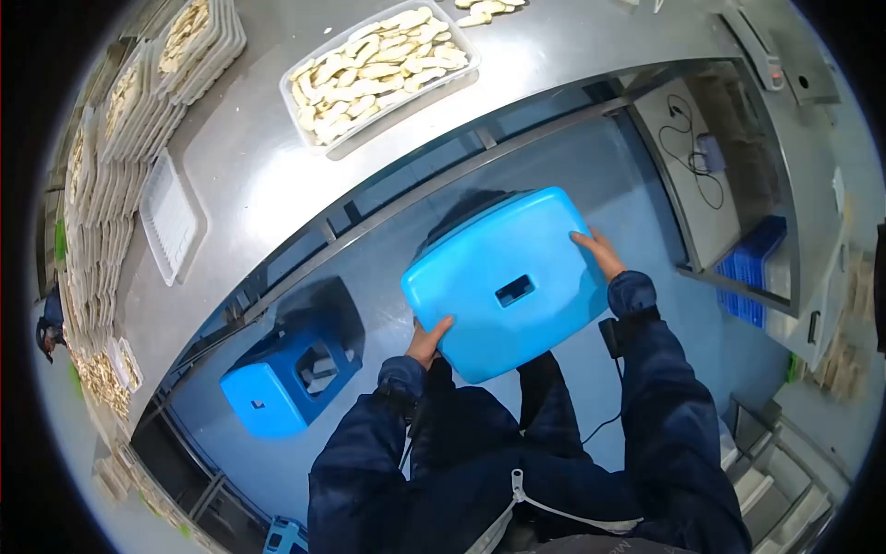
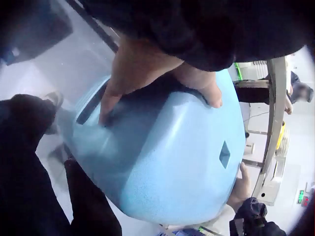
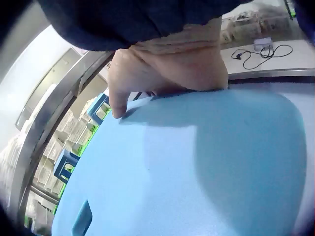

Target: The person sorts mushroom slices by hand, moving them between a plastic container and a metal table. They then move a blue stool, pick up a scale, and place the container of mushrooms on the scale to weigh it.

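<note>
A light blue plastic stool (image 1: 480,295) with a slot in its top is held up between both hands, above the floor, in the head view. The left hand (image 1: 429,342) grips its near left edge, thumb on the top. At the right edge the right hand (image 1: 602,254) holds on, thumb over the top. In the left wrist view the left hand (image 2: 147,69) spans a corner of the stool (image 2: 167,162), fingers on its side. The right wrist view has the right hand (image 3: 167,69) at the rim of the stool top (image 3: 187,162); its fingertips are hidden behind it.
A second blue stool (image 1: 268,397) stands on the floor at left. The steel table (image 1: 249,138) curves across the front, bearing a tray of pale slices (image 1: 378,74), an empty tray (image 1: 171,217) and stacked trays (image 1: 115,185). A shelf with a cable (image 1: 688,152) is at right.
</note>
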